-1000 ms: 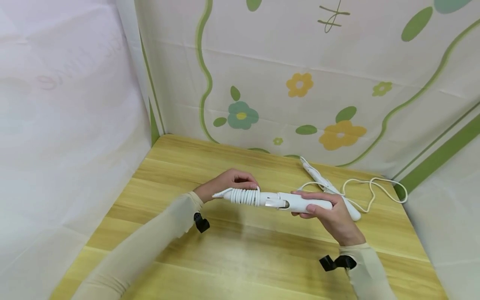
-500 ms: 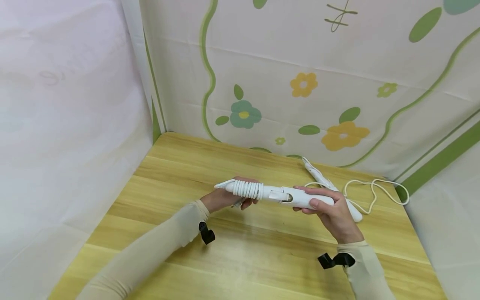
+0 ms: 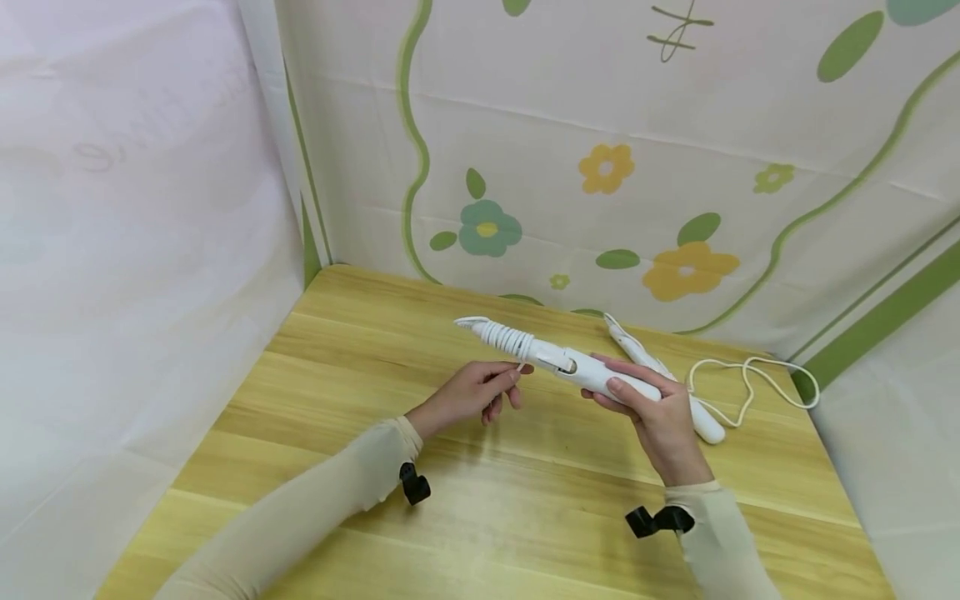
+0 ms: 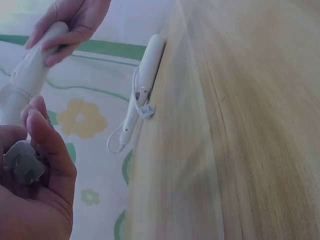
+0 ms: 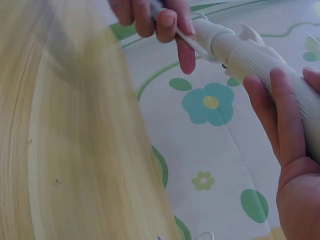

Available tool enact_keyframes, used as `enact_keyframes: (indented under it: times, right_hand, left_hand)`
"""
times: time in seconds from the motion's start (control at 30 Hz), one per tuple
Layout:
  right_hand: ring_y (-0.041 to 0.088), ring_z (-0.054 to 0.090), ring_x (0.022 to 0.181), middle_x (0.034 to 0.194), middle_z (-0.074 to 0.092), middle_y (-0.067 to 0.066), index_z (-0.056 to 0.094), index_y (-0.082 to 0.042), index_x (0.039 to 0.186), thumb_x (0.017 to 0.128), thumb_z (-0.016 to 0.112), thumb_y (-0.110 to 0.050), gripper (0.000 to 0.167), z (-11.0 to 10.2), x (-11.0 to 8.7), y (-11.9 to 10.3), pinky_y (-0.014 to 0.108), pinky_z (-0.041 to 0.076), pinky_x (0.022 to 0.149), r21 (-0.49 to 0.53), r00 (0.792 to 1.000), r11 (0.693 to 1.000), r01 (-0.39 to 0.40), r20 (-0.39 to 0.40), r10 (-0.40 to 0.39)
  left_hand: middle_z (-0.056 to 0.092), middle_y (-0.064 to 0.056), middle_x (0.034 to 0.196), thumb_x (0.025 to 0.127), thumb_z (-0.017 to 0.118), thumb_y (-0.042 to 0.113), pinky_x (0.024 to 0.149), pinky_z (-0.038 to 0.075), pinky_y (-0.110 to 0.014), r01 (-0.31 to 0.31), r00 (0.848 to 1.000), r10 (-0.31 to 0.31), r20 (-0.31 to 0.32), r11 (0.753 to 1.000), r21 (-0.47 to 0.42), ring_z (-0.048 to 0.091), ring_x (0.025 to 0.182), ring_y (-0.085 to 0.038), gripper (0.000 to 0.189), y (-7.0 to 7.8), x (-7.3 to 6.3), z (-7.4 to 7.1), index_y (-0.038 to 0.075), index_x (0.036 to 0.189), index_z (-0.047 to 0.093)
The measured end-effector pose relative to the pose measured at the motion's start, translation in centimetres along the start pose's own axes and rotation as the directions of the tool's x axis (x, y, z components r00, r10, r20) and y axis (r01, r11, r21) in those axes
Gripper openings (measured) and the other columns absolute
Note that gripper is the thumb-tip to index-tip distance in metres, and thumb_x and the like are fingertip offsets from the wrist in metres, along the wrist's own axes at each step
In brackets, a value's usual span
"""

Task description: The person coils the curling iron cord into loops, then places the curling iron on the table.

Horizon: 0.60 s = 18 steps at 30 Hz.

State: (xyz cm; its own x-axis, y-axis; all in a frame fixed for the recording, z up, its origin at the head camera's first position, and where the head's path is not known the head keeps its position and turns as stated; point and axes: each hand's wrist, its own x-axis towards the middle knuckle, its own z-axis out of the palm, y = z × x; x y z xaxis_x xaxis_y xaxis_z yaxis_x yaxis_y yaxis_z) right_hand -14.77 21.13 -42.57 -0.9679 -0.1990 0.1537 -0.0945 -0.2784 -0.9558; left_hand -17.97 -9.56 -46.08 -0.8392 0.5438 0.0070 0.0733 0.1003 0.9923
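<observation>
My right hand [image 3: 667, 421] grips the handle of a white curling iron [image 3: 600, 375], raised above the table with its tip tilted up to the left. White cord [image 3: 506, 337] is wound in several coils round the barrel. Just below the coils, my left hand [image 3: 472, 396] pinches the loose end of that cord. A grey plug [image 4: 24, 162] sits within the curled left fingers in the left wrist view. The cord [image 5: 192, 42] runs from those fingers to the iron in the right wrist view.
A second white styling iron [image 3: 705, 421] lies on the wooden table [image 3: 360, 333] behind my right hand, partly hidden by it. Its cord [image 3: 780, 362] loops to the right. A flower-printed cloth [image 3: 525, 125] stands behind the table, with pale cloth at both sides.
The curling iron's tip has risen and swung away from me, from nearly level to tilted. My left hand has passed from behind the iron to below it, bringing the cord round.
</observation>
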Motion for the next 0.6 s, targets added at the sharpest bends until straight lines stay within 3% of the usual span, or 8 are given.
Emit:
enact_keyframes:
  times: [0.27,0.4,0.6]
  right_hand:
    - [0.035,0.083,0.099,0.139,0.075,0.015,0.059,0.024,0.138,0.102,0.069,0.011,0.039,-0.2,-0.1,1.5,0.042,0.062,0.089,-0.117,0.998,0.992,0.053,-0.016,-0.055]
    - [0.035,0.082,0.104,0.144,0.072,0.016,0.060,0.023,0.138,0.100,0.072,0.009,0.042,-0.3,-0.3,2.3,0.044,0.063,0.090,-0.172,0.997,0.982,0.078,0.014,-0.077]
    - [0.029,0.081,0.110,0.147,0.070,0.016,0.062,0.022,0.136,0.099,0.071,0.012,0.039,-0.5,-0.6,3.1,0.042,0.063,0.092,-0.237,0.991,0.963,0.130,0.072,-0.117]
  left_hand:
    - [0.073,-0.002,0.089,0.118,0.051,0.025,0.054,0.053,-0.038,0.015,1.000,-0.012,-0.023,0.992,0.127,0.055,0.055,-0.010,0.031,0.4,-0.4,0.7,0.007,0.130,0.073]
    - [0.073,-0.003,0.089,0.119,0.048,0.027,0.055,0.052,-0.036,0.041,0.999,-0.038,-0.029,0.994,0.102,0.055,0.056,-0.010,0.033,0.2,-0.5,0.7,0.007,0.128,0.073]
    - [0.071,-0.001,0.087,0.119,0.045,0.029,0.054,0.048,-0.032,0.081,0.996,-0.081,-0.033,0.997,0.005,0.053,0.056,-0.009,0.041,-0.5,-0.5,0.6,0.003,0.138,0.071]
